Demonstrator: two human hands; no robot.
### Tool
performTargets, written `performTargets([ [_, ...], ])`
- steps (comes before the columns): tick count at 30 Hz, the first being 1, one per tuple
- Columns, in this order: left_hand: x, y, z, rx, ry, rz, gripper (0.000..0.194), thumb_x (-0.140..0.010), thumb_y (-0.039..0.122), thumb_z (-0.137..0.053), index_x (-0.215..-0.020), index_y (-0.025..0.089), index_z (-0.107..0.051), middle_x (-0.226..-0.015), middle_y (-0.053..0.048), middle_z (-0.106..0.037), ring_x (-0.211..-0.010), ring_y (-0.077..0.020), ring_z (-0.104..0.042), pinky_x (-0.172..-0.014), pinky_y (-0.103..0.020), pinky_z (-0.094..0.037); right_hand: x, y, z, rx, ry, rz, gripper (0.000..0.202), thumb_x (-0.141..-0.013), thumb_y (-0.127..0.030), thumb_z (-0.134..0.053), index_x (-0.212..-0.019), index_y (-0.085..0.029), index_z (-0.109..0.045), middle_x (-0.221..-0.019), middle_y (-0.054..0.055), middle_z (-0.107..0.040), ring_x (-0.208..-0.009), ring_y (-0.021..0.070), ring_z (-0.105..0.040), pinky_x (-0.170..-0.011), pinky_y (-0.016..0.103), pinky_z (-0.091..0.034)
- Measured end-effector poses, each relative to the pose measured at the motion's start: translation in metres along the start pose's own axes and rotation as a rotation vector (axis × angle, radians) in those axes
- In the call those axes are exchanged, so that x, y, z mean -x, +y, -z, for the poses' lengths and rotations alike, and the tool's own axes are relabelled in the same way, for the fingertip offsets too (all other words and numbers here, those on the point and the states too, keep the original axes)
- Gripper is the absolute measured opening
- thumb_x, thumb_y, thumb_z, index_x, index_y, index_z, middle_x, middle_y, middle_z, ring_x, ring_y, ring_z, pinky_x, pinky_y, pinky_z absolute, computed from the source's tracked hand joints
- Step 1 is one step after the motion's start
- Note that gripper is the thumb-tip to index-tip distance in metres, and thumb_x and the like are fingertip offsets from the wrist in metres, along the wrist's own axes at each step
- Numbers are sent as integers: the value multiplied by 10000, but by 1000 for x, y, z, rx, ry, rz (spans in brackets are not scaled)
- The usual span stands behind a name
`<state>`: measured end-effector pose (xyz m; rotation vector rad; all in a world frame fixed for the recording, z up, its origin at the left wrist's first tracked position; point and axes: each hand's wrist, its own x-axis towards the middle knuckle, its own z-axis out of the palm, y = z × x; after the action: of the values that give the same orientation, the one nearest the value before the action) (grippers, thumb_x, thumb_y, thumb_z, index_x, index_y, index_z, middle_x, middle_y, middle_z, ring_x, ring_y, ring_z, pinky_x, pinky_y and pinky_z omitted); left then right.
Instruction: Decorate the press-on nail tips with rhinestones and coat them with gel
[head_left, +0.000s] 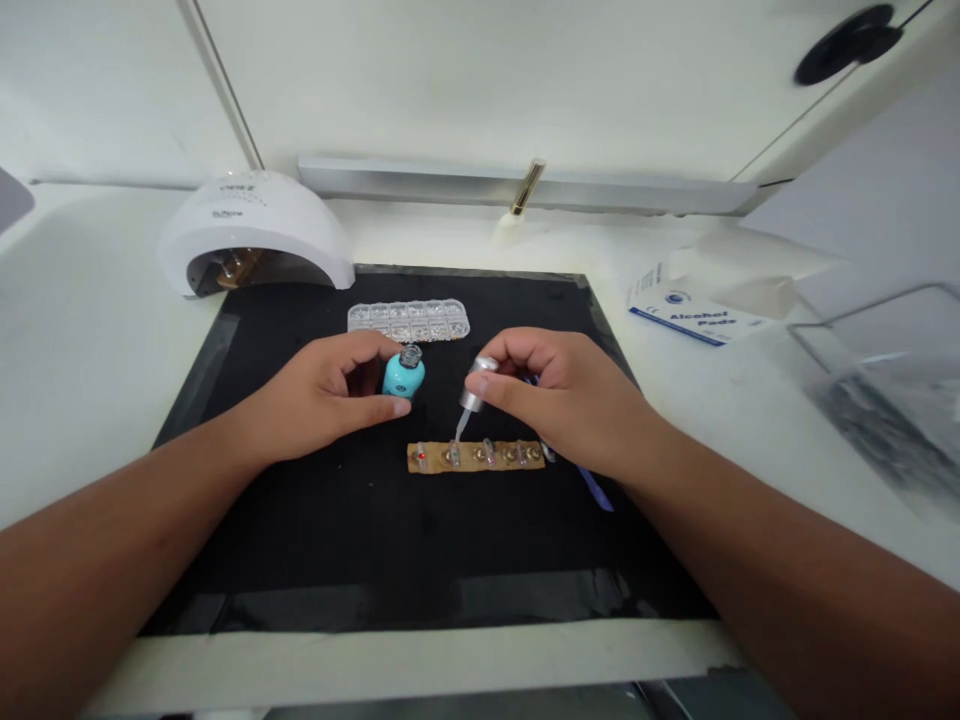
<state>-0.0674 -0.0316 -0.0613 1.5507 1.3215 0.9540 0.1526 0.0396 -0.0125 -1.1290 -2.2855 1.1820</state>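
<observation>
My left hand [337,390] is closed round an uncapped turquoise nail polish bottle [405,376], its dark threaded neck pointing up. Between the fingertips of my right hand [555,390] is a silver-capped nail polish brush [475,388], tilted with its bristles down. The brush tip meets or hovers just over a nail tip [454,454], the second from the left on a tan strip [469,460]; contact is hard to make out. Several small decorated nail tips sit along this strip, and the leftmost carries a red stone [421,456].
Behind the hands lies a clear compartment case [409,320] of small gems on a black mat [315,540]. A white nail lamp [255,230] stands back left, a gold-capped bottle [525,190] at the back, an alcohol pads box [697,300] at right. A purple stick [596,490] lies by my right wrist.
</observation>
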Motion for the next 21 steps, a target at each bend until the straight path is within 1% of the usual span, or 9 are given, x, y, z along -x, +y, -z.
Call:
performTargets([
  [5, 0, 0, 0, 11, 3, 0, 238, -768, 287, -730, -928, 150, -620, -816, 10, -575, -729, -128, -496, -676, -264, -397, 1, -1, 3, -30, 1, -12, 221, -798, -361, -632, -709, -160, -612, -560, -43, -494, -511, 83, -391, -490, 237, -299],
  [10, 0, 0, 0, 13, -2, -5, 225, -774, 281, -731, -922, 150, -624, -821, 8, -578, -746, -130, -506, -689, -261, -406, 4, -4, 1, -82, -78, -50, 202, -790, -350, -647, -714, -166, -610, -557, -42, -517, -487, 79, -404, -460, 223, -305],
  [12, 0, 0, 0, 8, -5, -10, 226, -782, 286, -728, -934, 151, -629, -827, 3, -584, -758, -135, -518, -694, -262, -412, 4, -5, 0, -75, -88, -59, 199, -788, -348, -649, -713, -168, -611, -551, -46, -513, -477, 75, -406, -453, 218, -298],
  [21, -1, -1, 0, -8, 4, -23, 224, -780, 284, -729, -936, 157, -631, -819, 3, -582, -729, -129, -509, -667, -254, -405, 2, -4, 1, 1, 24, -16, 219, -804, -350, -634, -695, -162, -614, -546, -44, -500, -486, 74, -386, -466, 229, -287],
])
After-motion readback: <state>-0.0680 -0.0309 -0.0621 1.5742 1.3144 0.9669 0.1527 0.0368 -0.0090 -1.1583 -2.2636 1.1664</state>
